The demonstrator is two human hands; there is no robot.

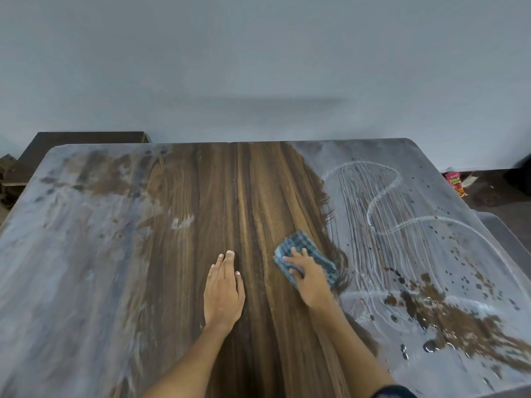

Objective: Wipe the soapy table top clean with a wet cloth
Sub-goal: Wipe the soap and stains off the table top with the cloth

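Observation:
A wooden table top point(253, 196) fills the view. Its middle strip shows dark, bare wood grain. Grey-white soap film point(416, 239) with curved streaks and dark droplets covers the right side, and a smeared soapy haze point(71, 239) covers the left side. A folded blue-grey checked cloth point(309, 251) lies on the table at the border of the bare strip and the right soapy area. My right hand point(309, 278) presses down on the cloth with fingers spread over it. My left hand point(224, 291) rests flat on the bare wood to the left, fingers straight, holding nothing.
A plain grey wall point(258, 67) stands right behind the table's far edge. Dark wooden furniture point(80, 142) sits past the far left corner. A red snack packet point(455, 182) lies on the dark floor beyond the right edge.

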